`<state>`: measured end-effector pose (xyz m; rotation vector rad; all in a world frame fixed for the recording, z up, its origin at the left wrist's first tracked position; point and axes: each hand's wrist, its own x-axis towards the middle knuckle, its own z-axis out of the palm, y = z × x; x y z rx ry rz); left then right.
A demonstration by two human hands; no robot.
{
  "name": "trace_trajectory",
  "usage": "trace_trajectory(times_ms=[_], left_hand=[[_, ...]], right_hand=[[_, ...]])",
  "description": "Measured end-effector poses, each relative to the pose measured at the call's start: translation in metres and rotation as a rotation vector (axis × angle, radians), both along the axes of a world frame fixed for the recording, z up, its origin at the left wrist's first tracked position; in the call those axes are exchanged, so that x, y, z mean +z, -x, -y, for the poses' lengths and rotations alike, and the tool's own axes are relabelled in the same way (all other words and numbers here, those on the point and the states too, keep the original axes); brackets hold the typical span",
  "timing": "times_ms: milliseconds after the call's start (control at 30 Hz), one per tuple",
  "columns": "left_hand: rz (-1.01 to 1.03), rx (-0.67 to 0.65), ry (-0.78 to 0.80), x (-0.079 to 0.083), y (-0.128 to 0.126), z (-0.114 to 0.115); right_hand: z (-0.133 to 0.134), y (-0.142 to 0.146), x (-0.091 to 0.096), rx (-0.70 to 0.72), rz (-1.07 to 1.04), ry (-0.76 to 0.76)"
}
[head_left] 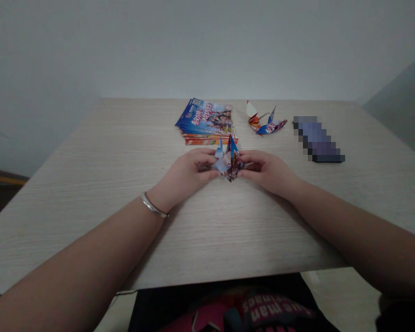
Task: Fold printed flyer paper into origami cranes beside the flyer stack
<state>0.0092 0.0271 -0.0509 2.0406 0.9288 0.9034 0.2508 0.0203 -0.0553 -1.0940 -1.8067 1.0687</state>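
While left hand (191, 171) and right hand (272, 171) pinch a paper fold (231, 162) between them, seemingly well shaped, finished-looking folded paper (270, 128) lies beyond, rightward; leaflets (203, 115) stacked beyond, leftward, lie flat, unfolded.

- My left fingers (209, 175) and right fingers (249, 174) pinch an origami crane (231, 161).
- Beyond it, fanned leaflets (207, 115), more colourful origami (270, 128) and a phone (320, 138) lie on the tabletop (100, 180).

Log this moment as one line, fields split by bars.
left grip: pinches folded paper figure, left side | right grip: pinches its right side | table, beyond: leaflet stack, other folded paper, pixelated dark object
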Motion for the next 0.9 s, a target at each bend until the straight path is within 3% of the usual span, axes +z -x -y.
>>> trace_trajectory(times_ms=[200, 400, 500, 633, 900], left_hand=[[0.176, 0.034, 0.163, 0.003, -0.002, -0.001], [0.234, 0.132, 0.334, 0.014, -0.005, 0.005], [0.294, 0.172, 0.328, 0.016, -0.008, 0.006], [0.279, 0.214, 0.378, 0.014, -0.009, 0.006], [0.358, 0.278, 0.431, 0.01, -0.012, 0.005]], right_hand=[[-0.004, -0.002, 0.008, 0.05, -0.124, 0.142], [-0.003, -0.002, 0.012, -0.103, -0.112, 0.196], [-0.003, 0.0, 0.01, -0.177, -0.243, 0.298], [-0.003, 0.003, 0.008, -0.166, -0.41, 0.391], [-0.007, 0.004, 0.003, -0.21, -0.416, 0.419]])
